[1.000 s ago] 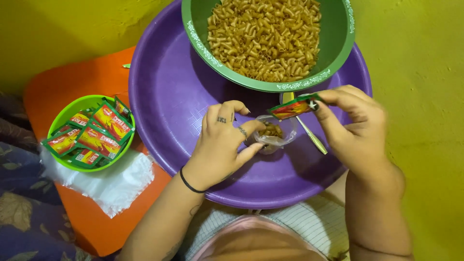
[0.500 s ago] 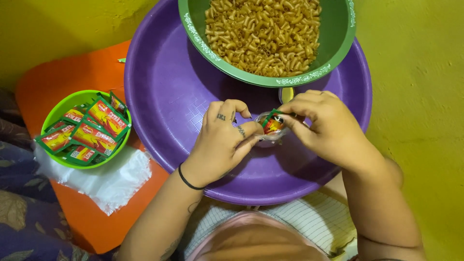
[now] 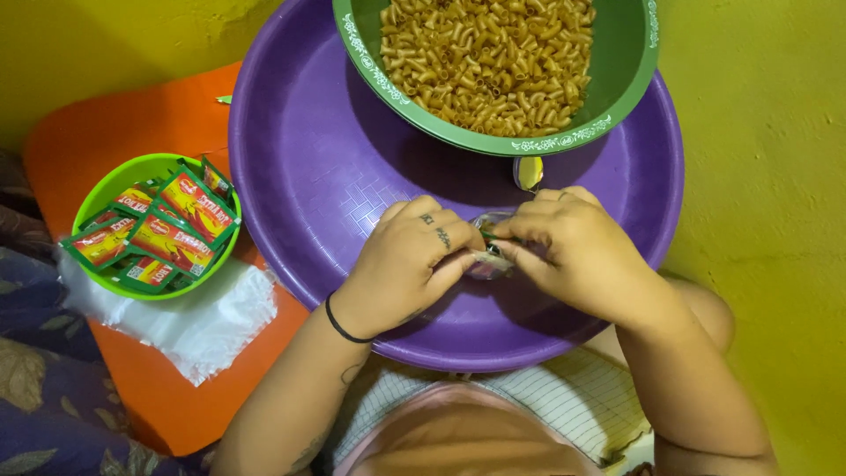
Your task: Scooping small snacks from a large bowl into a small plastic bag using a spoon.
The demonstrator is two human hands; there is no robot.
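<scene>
My small clear plastic bag (image 3: 490, 261) sits pinched between my fingers over the purple basin (image 3: 308, 167), mostly hidden, a sachet inside.

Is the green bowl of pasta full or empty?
Full: the green bowl is heaped with elbow pasta nearly to its rim, no bare bottom showing.

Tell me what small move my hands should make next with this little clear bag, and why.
Probably pinch and twist the top shut. Both the left hand and right hand already meet on the small clear bag over the purple basin, and it looks filled, with something tucked in. Its mouth is hidden by the fingers, so check it first.
</scene>
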